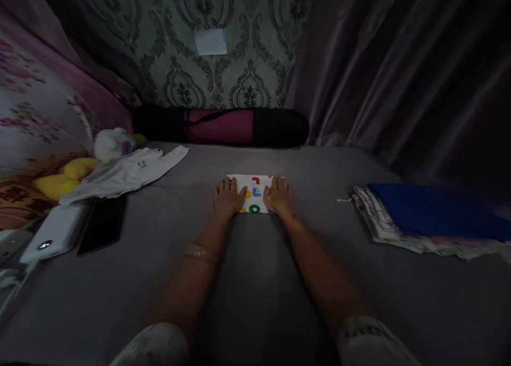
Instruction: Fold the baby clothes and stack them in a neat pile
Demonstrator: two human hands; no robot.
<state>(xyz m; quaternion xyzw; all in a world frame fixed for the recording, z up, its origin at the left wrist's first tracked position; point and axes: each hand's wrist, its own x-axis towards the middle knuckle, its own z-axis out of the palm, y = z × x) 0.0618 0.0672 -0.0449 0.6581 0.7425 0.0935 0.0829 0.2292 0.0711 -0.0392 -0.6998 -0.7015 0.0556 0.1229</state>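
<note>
A small white rectangle of folded cloth (255,198), printed with red, blue, yellow and green letter shapes, lies flat on the grey sheet in front of me. Resting on its left end is my left hand (229,196), palm down with the fingers stretched forward and the thumb out over the print. My right hand (278,195) presses flat on the right end in the same way, its thumb turned inward. Both hands are open and grip nothing. The cloth's two ends are partly hidden beneath them.
A stack of folded clothes (439,211), blue on top, lies at the right. To the left are a white garment (131,171), a dark phone (102,225), a white power bank (56,233) with a cable, and plush toys (114,143). A long black-and-pink bag (219,126) lies along the wall.
</note>
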